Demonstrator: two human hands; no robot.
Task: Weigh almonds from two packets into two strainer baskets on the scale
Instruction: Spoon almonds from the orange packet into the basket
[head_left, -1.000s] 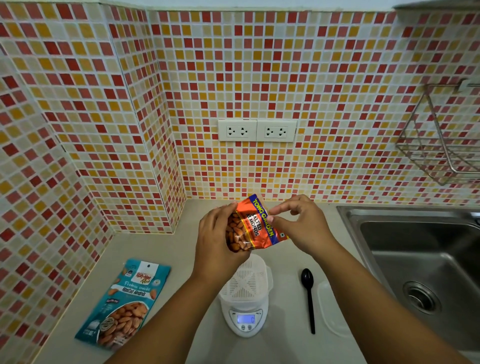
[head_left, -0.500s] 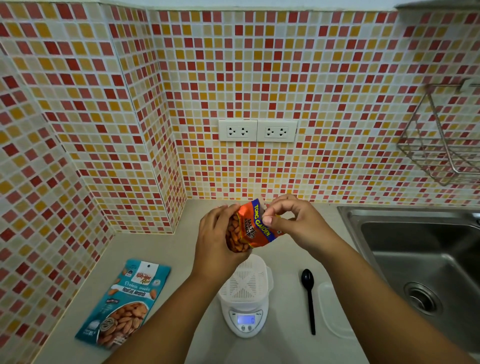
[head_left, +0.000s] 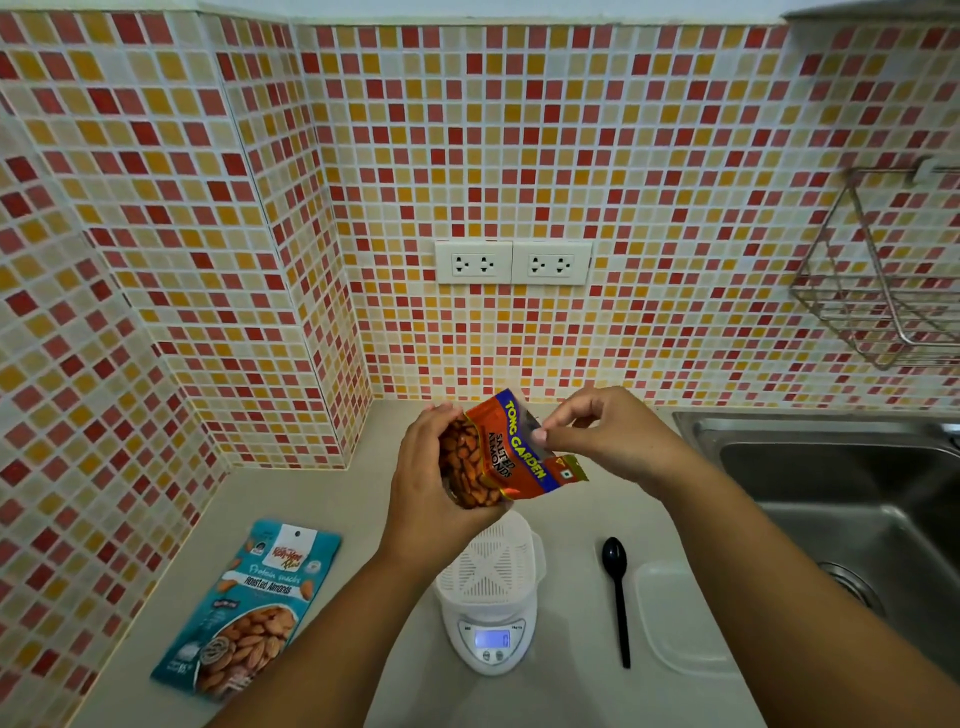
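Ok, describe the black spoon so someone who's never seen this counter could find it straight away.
Start at the steel sink on the right, then move left onto the pale counter. Between the white scale and a clear lid lies the black spoon, bowl toward the wall. It is the only dark, slender thing there.

Orange packet (head_left: 506, 457) top now partly torn open.

**A home kitchen corner**

A domestic kitchen is indicated by the mosaic-tiled walls (head_left: 467, 156) in red, orange and cream, a pale countertop (head_left: 322, 499), a stainless-steel sink (head_left: 831, 478) set in at the right, a wire rack (head_left: 878, 291) hung above it, and twin wall sockets (head_left: 513, 262) on the far wall.
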